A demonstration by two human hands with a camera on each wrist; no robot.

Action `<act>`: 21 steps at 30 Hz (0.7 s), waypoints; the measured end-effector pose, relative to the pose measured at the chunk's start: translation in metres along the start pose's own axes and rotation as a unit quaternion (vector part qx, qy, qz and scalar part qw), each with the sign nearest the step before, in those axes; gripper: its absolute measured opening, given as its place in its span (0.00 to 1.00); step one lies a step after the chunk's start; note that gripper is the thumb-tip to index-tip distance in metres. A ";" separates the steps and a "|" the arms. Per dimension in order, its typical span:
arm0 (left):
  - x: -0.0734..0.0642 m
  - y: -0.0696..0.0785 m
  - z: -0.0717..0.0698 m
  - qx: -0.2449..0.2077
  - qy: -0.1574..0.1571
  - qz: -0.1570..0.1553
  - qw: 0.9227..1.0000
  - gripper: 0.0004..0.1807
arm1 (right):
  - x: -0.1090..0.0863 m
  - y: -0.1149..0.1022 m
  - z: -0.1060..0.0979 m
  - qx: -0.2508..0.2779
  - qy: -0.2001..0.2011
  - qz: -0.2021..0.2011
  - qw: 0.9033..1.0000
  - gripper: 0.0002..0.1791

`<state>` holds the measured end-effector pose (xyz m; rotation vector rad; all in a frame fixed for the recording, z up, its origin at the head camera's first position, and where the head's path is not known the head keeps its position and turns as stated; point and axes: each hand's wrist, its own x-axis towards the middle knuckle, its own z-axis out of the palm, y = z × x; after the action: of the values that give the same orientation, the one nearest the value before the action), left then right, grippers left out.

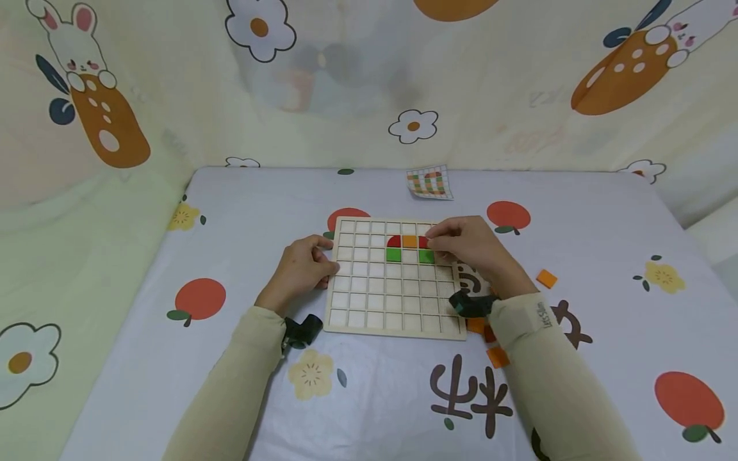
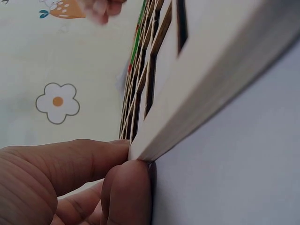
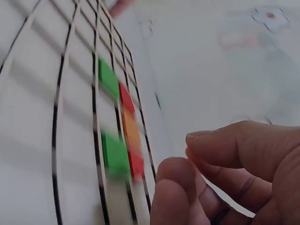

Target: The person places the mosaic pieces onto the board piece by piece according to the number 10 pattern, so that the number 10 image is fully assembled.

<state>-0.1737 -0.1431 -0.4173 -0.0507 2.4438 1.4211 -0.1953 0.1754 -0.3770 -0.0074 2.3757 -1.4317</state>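
A wooden grid board (image 1: 377,301) lies on the table, its squares pale. In its upper part sit two red pieces (image 1: 394,241) with an orange square (image 1: 409,241) between them, and two green squares (image 1: 394,255) just below. My left hand (image 1: 305,266) holds the board's left edge, thumb and finger at the rim in the left wrist view. Over the upper right of the board is my right hand (image 1: 469,246), beside the right-hand red piece (image 3: 136,164). Its fingers are loosely bent, with no piece showing between the fingertips (image 3: 199,136).
A small patterned card (image 1: 429,184) lies behind the board. Loose orange pieces (image 1: 498,357) lie by the board's lower right corner, partly under my right forearm. Another orange square (image 1: 546,278) sits farther right. A printed curtain (image 1: 346,128) hangs along the table's far edge.
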 end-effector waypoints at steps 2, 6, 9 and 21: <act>0.000 0.000 0.000 -0.001 -0.001 0.001 1.000 0.23 | -0.009 0.010 -0.015 -0.015 0.022 0.010 1.000 0.17; -0.001 0.001 0.000 -0.001 -0.003 0.000 1.000 0.23 | -0.025 0.033 -0.043 -0.034 0.065 0.025 0.997 0.20; -0.001 0.001 0.000 0.004 -0.002 0.001 1.000 0.24 | -0.038 0.048 -0.062 -0.042 0.092 0.032 0.994 0.23; -0.002 0.000 0.002 0.006 0.002 0.014 1.000 0.24 | -0.072 0.093 -0.111 -0.061 0.126 0.111 0.984 0.29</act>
<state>-0.1710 -0.1418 -0.4177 -0.0178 2.4651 1.4196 -0.1455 0.3290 -0.3877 0.4175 2.5651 -1.2421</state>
